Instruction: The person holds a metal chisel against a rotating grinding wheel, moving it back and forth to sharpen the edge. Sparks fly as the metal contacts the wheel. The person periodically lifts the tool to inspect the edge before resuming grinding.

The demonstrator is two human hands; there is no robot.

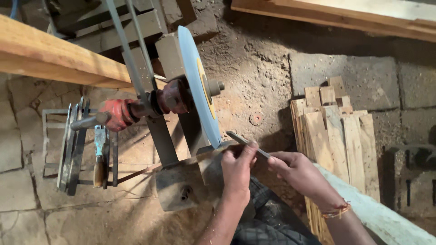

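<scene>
A grey-blue grinding wheel (196, 86) with a yellow centre stands on edge on a red-painted shaft (136, 108). Against its lower rim lies the tip of a flat metal blade (243, 139). My left hand (237, 169) pinches the blade near its middle, just below the wheel. My right hand (297, 170) grips the blade's rear end, a bracelet on that wrist. The part of the blade inside both hands is hidden.
A metal stand (181, 181) carries the wheel over a dusty stone floor. Several chisels rest in a metal rack (79, 149) at left. Short wooden boards (336, 131) lean at right. Long planks (59, 56) cross the top left and top right.
</scene>
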